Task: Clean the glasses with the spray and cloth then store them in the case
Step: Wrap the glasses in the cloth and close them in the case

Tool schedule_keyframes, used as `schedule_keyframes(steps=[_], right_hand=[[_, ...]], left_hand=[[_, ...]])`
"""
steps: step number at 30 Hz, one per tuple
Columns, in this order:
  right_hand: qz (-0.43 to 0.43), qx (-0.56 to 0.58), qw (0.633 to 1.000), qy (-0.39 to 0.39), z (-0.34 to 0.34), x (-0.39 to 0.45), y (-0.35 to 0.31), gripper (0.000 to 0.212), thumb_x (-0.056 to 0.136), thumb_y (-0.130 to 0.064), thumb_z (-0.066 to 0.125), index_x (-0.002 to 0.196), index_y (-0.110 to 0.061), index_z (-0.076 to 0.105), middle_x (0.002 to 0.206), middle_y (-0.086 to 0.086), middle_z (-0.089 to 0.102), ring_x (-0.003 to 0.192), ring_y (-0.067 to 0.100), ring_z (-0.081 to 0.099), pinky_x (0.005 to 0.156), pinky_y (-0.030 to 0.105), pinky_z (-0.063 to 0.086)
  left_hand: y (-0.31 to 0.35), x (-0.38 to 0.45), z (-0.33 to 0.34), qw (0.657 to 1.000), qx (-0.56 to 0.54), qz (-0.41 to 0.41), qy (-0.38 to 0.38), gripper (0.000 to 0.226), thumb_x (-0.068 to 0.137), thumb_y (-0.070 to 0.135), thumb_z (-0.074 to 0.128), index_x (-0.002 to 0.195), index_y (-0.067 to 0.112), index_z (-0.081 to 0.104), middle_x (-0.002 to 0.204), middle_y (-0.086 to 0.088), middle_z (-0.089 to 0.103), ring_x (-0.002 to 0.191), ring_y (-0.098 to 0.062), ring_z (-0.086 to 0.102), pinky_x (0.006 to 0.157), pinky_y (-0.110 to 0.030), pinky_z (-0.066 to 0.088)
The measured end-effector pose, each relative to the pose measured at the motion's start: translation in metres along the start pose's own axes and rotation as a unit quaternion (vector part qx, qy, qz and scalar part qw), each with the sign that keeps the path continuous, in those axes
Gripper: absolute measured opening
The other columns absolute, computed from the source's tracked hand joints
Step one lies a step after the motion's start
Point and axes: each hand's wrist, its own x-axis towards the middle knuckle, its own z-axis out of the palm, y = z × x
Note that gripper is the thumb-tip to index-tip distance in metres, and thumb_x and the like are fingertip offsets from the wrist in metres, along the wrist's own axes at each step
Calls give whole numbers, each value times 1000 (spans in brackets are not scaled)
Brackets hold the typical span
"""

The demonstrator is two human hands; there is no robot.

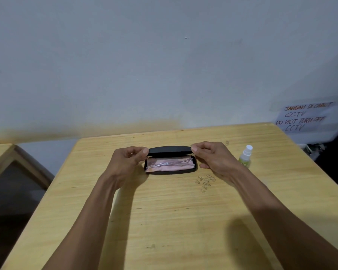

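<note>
A black glasses case lies in the middle of the wooden table, its lid raised partway. Inside lies a pink cloth, with thin glasses parts showing on top of it. My left hand pinches the lid's left end with thumb and fingers. My right hand pinches the lid's right end, its lower fingers beside the case's right side. A small spray bottle with a white cap and green label stands to the right of my right hand.
The yellow wooden table has pen scribbles just in front of the case. A second table or chair frame stands to the left across a gap. A handwritten paper sign hangs on the wall at the right.
</note>
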Motion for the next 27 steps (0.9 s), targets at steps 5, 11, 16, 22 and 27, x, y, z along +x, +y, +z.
schedule_keyframes(steps=[5, 11, 16, 22, 27], right_hand=[[-34, -17, 999, -11, 0, -2, 8, 25, 92, -31, 70, 114, -19, 71, 107, 0, 77, 96, 10, 67, 80, 29, 52], [-83, -75, 994, -3, -4, -6, 26, 29, 89, -30, 74, 118, -28, 72, 114, -11, 75, 115, 6, 66, 103, 36, 52], [-116, -115, 987, 1, -3, -15, 30, 35, 88, -23, 77, 122, -25, 70, 118, -13, 72, 113, -4, 64, 102, 26, 52], [-118, -142, 983, 11, -1, -19, 33, 47, 82, -31, 82, 127, -31, 67, 126, -7, 68, 98, 2, 72, 93, 27, 58], [-133, -194, 972, 29, 8, -23, 39, 67, 71, -42, 88, 132, -42, 61, 133, -11, 63, 116, 11, 62, 99, 34, 55]], left_hand=[[-5, -4, -3, 1000, 11, 5, -9, 23, 83, 25, 75, 102, 13, 75, 96, -6, 78, 94, -18, 70, 87, -35, 54], [-7, -16, -3, 997, 67, 25, -12, 26, 84, 16, 74, 110, 12, 72, 101, -3, 78, 98, -14, 71, 87, -28, 55], [-11, -23, 2, 994, 100, 50, -2, 28, 83, 12, 75, 111, 8, 72, 101, -5, 77, 95, -14, 71, 76, -16, 56], [-9, -33, 6, 987, 144, 76, 18, 35, 82, 22, 77, 116, 16, 72, 106, 6, 75, 99, -2, 68, 88, -21, 56], [-14, -53, 20, 969, 207, 131, 24, 55, 71, 21, 86, 123, 23, 67, 93, 31, 61, 80, 24, 58, 65, 5, 40]])
